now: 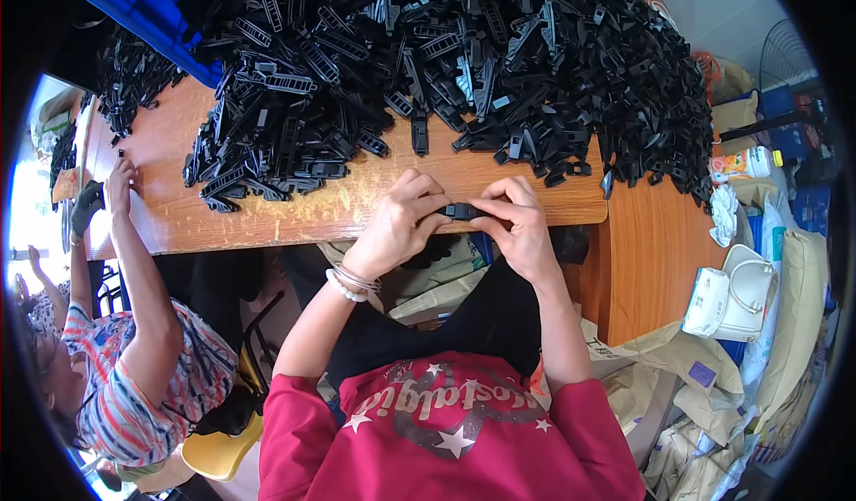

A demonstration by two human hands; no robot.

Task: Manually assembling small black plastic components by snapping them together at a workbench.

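Black plastic part (458,211), just one, in two pinches: left hand (402,216) at one end, right hand (520,224) opposite.

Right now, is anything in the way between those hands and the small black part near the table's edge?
Nothing visible: the left hand and right hand hold the small black part between them. The heap of black parts lies beyond, on the table.

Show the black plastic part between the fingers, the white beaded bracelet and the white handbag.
Black plastic part (459,210), head view: exposed middle.
White beaded bracelet (347,291), head view: beads.
White handbag (745,314), head view: body.
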